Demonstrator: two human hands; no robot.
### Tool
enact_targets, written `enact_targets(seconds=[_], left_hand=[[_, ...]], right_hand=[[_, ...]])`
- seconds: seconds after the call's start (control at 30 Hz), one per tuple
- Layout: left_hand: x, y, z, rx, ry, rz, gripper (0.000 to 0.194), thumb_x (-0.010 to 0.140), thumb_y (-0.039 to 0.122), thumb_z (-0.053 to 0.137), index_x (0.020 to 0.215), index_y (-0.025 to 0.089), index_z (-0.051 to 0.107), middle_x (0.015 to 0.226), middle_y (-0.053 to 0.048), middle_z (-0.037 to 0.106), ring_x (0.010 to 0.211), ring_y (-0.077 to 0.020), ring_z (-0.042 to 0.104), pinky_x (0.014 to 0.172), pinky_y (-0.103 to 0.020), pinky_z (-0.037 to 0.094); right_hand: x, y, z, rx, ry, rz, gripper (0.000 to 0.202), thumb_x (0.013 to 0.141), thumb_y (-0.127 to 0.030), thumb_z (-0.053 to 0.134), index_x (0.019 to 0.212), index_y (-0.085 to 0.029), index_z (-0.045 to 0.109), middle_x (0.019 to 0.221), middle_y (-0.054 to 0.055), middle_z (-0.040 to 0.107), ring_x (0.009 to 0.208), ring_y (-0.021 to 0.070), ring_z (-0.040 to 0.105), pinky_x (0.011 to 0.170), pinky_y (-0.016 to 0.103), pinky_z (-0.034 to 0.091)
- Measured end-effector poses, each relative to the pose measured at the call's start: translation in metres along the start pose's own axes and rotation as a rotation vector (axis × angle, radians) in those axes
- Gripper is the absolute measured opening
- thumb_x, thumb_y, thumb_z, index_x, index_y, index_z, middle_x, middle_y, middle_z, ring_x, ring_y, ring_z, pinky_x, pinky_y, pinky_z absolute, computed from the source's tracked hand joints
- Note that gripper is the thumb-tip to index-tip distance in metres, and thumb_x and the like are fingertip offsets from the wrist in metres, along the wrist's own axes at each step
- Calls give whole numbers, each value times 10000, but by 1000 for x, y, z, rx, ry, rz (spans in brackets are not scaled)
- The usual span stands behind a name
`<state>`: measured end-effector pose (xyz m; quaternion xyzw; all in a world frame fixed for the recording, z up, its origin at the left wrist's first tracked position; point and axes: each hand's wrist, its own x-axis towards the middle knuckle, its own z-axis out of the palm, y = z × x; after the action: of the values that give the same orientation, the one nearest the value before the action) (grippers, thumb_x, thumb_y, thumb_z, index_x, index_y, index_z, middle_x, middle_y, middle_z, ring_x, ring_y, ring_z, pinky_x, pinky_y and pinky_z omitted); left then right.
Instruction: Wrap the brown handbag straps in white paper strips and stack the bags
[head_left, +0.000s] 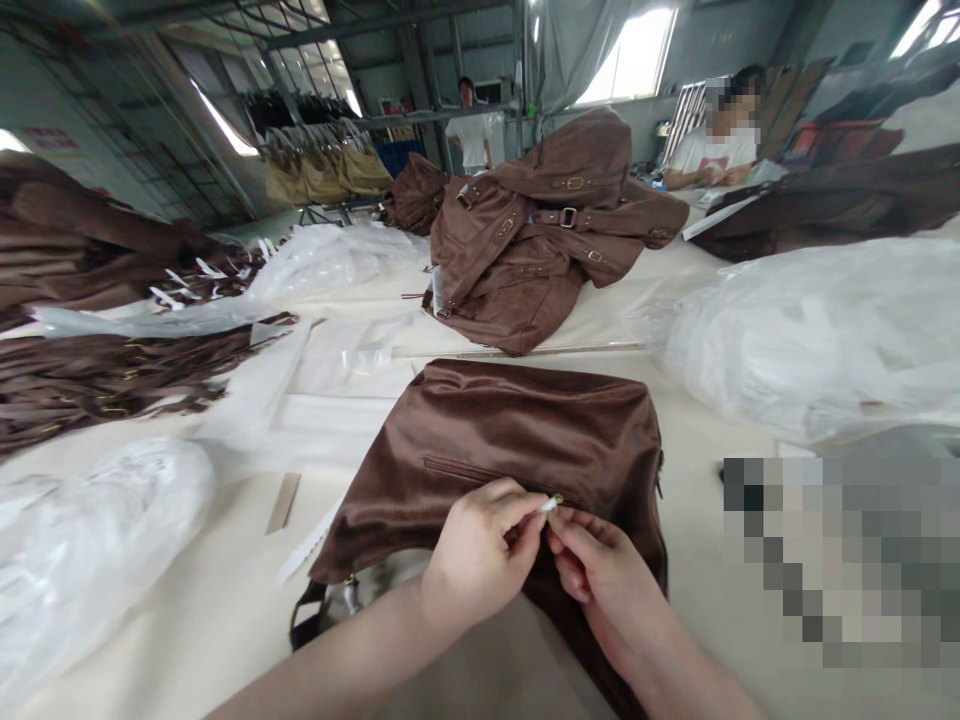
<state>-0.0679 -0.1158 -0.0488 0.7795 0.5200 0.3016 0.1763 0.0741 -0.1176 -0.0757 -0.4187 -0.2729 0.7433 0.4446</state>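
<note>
Head view, one camera, looking down across a work table (pixel 225 600).

- Brown bag (pixel 510 440): suede-like, lying flat on the table directly before the person, a slit pocket line across its face, a strap and lining showing at its near left corner.
- Left hand (pixel 480 550): resting on the bag's near edge, thumb and forefinger pinched shut on a small pale tag (pixel 551 504).
- Right hand (pixel 600 570): just beside the left, fingertips meeting it at the same tag; whether it grips the tag or only touches it cannot be told, since the piece is very small.
- Pile of brown bags (pixel 540 230): heaped farther back on the table, buckled straps uppermost, well apart from the hands.
- Brown straps (pixel 112 375): laid in bundles along the left side.
- Clear plastic bags (pixel 817 330): bunched at the right; more plastic at the near left.
- Flat plastic sleeves (pixel 330 390): lying between the near bag and the straps.
- Two people in pale shirts: one standing at the back, one seated at the far right.
</note>
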Motion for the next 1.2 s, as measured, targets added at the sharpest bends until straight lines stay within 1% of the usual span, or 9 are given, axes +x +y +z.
enact_targets(seconds=[0.1,0.3,0.43,0.53,0.67,0.73,0.8,1.0,1.2], left_hand=[[0,-3,-3,66,12,81,250,899,188,467,1046,227,666,884,-44,644,791,-138,599,739,-253,492],[-1,0,-7,160,9,217,256,903,165,463,1057,234,655,929,-42,637,835,-148,592,765,-276,500],[1,10,-18,-42,-85,174,164,870,180,501,945,198,645,920,-49,620,818,-139,589,743,-255,510],[6,9,-28,-181,-43,54,154,862,195,516,976,188,619,954,-56,603,797,-120,597,675,-208,519],[14,-8,-32,-118,43,-23,200,877,201,502,1035,197,624,1027,-60,600,842,-127,606,732,-229,526],[17,-17,-28,-86,32,-8,204,887,202,490,1030,197,636,1009,-55,611,856,-132,606,777,-251,519],[18,-22,-22,-54,15,29,207,898,205,478,1023,198,643,993,-53,623,894,-147,600,834,-285,502],[17,-26,-8,33,-68,121,193,887,204,504,1002,216,659,976,-42,645,916,-173,591,859,-324,482],[20,-27,-2,77,-60,105,170,895,236,510,960,226,667,948,-28,649,894,-157,605,836,-287,479]], right_hand=[[0,-3,0,9,-4,-5,355,694,-435,720,591,-145,542,496,-61,426,375,21,237,378,214,122],[-5,-8,2,130,4,51,282,671,-388,717,635,-142,585,605,-21,525,411,38,342,385,207,180],[-4,-7,2,91,1,73,377,683,-476,698,581,-163,513,492,-55,432,380,39,295,382,208,165],[-2,-6,-1,-224,-19,37,376,723,-507,645,589,-187,500,445,-64,387,350,53,259,378,231,141],[-5,-6,-12,-910,157,-377,187,752,-308,632,608,-210,561,534,14,517,470,122,425,478,279,236],[-5,-2,-15,-1149,258,-567,132,737,-216,631,622,-215,565,593,40,559,504,138,455,509,296,235],[-2,3,-12,-1304,262,-653,103,772,-187,593,671,-209,581,611,52,577,493,143,473,506,298,237],[12,5,4,-1696,23,-592,194,889,-141,428,846,-168,614,764,64,669,663,171,627,564,268,372],[10,-7,-19,-1707,139,-515,275,912,-334,487,704,-203,611,706,31,680,670,173,643,585,278,370]])
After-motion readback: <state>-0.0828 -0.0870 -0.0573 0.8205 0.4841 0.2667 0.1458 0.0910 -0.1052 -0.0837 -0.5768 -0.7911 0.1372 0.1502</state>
